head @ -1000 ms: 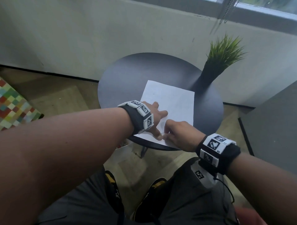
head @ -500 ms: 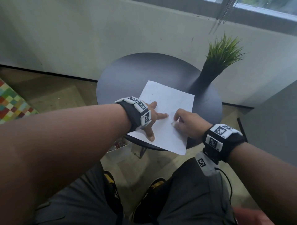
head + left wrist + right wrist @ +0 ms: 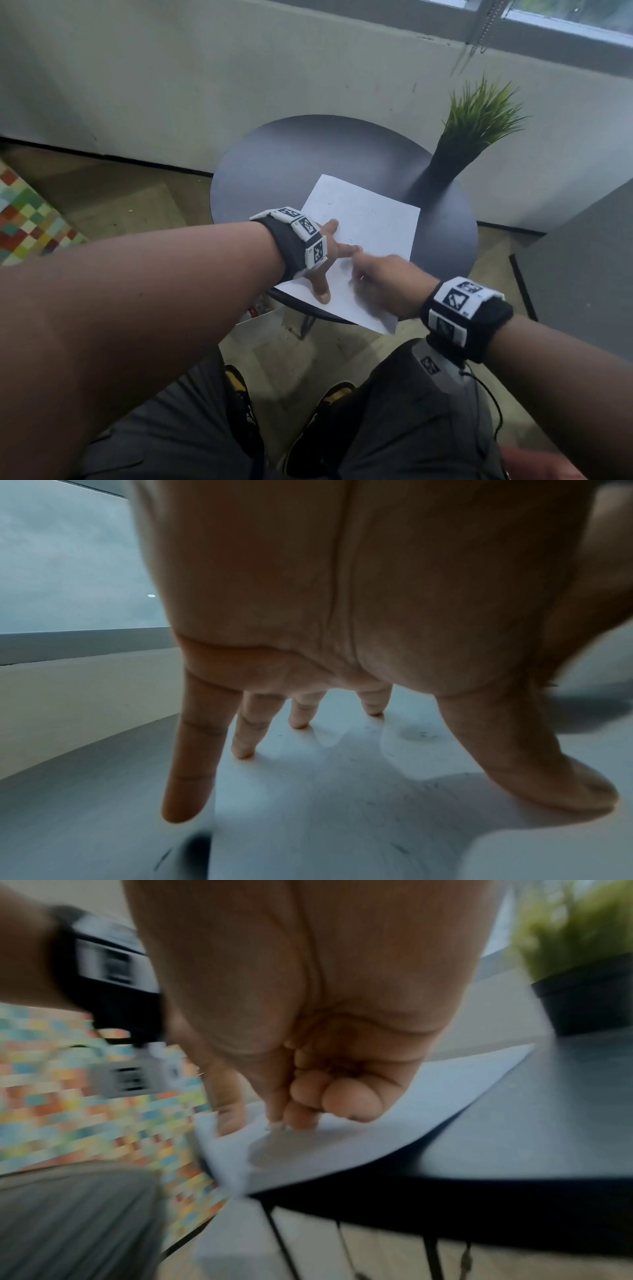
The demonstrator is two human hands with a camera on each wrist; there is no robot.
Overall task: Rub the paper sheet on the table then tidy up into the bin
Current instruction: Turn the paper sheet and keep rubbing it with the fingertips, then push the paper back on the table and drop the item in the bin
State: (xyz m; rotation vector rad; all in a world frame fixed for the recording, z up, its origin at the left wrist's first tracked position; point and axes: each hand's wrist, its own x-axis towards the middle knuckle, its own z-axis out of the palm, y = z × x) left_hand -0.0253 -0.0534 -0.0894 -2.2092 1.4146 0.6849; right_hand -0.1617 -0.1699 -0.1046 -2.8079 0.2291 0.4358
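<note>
A: Where's your paper sheet (image 3: pixel 363 236)?
B: On the round bench (image 3: pixel 274 164), near corner overhanging its edge, potted plant (image 3: pixel 479 130) beyond it.
A: Your hands?
B: Left hand (image 3: pixel 327 255) presses the sheet, fingers (image 3: pixel 192 750) spread apart; right hand (image 3: pixel 383 284) beside it, fingers (image 3: pixel 349 1099) curled together, tips on the paper

A lounge-like indoor corner: a small round dark table (image 3: pixel 274 164) near a plain pale wall (image 3: pixel 205 85), a green potted plant (image 3: pixel 479 120) far right, wooden floor (image 3: pixel 120 205), multicoloured checked rug (image 3: pixel 27 222) left.
</note>
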